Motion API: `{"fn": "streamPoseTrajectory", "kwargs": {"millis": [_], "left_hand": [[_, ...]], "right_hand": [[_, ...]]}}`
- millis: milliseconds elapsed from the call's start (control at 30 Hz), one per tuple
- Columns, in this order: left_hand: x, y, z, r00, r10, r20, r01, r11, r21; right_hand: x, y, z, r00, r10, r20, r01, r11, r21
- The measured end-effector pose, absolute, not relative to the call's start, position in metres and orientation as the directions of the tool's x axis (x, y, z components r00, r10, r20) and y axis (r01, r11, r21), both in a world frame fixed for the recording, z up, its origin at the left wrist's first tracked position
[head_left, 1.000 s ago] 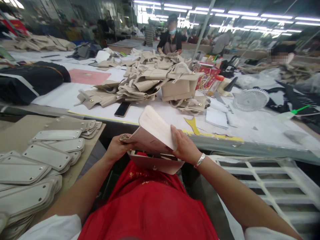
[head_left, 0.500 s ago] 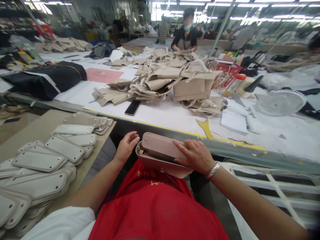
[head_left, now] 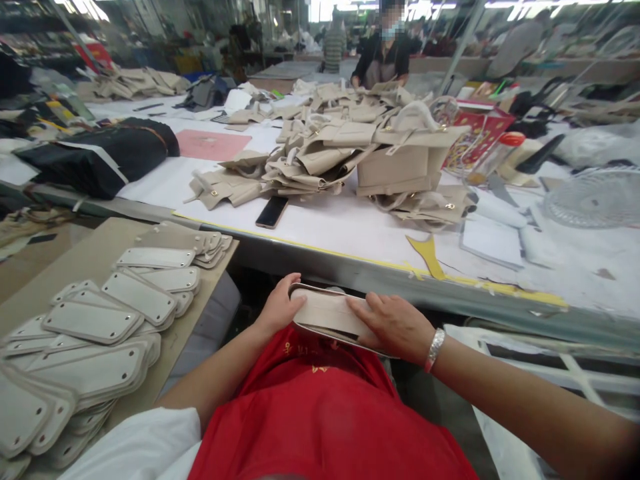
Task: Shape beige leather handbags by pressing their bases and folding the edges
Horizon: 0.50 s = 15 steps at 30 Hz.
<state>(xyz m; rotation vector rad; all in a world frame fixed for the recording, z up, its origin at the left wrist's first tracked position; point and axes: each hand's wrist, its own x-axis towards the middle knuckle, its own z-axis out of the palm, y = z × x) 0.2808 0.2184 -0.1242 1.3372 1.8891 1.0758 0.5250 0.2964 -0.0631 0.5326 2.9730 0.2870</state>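
A beige bag piece with an oblong panel set in its opening is held over my red apron, just below the table's front edge. My left hand grips its left end, the thumb on the panel and the fingers behind the rim. On the right end, my right hand lies with its fingers over the panel and holds the piece. A dark gap shows between panel and rim along the near side. The underside of the piece is hidden.
Stacked oblong panels lie on a board at left. On the white table are a phone, a heap of beige bag parts, a yellow piece and a black bundle. A person stands across the table.
My left hand has moved from beside the piece onto its left end. The panel now sits down inside the opening, and the piece has turned its opening upward. The view has shifted slightly.
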Motion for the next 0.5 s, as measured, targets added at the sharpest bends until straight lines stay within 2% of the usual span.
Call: {"fn": "streamPoseTrajectory", "kwargs": {"millis": [67,167,233,300,400,467,500], "left_hand": [[0.278,0.223,-0.122,-0.269,0.963,0.023,0.605,0.15,0.782],[0.273,0.223,-0.113,-0.2,0.97,0.138,0.8,0.08,0.595],[0.276,0.219,-0.103,-0.14,0.96,0.241,0.88,0.009,0.474],[0.285,0.215,-0.094,0.008,0.957,0.29,0.904,-0.131,0.407],[0.308,0.215,-0.088,0.354,0.925,0.138,0.851,-0.38,0.363],[0.32,0.217,-0.089,0.485,0.874,-0.018,0.83,-0.453,0.326],[0.325,0.219,-0.09,0.514,0.855,-0.071,0.827,-0.472,0.306]], "right_hand": [[0.524,0.296,-0.062,-0.924,0.37,-0.098,0.346,0.917,0.199],[0.514,0.292,-0.061,-0.913,0.386,-0.132,0.356,0.911,0.207],[0.505,0.289,-0.063,-0.906,0.395,-0.151,0.361,0.908,0.21],[0.497,0.287,-0.065,-0.9,0.401,-0.169,0.367,0.908,0.201],[0.493,0.29,-0.07,-0.888,0.415,-0.195,0.394,0.908,0.138],[0.497,0.298,-0.069,-0.877,0.421,-0.23,0.431,0.902,0.007],[0.501,0.303,-0.067,-0.869,0.428,-0.249,0.464,0.88,-0.107]]}}
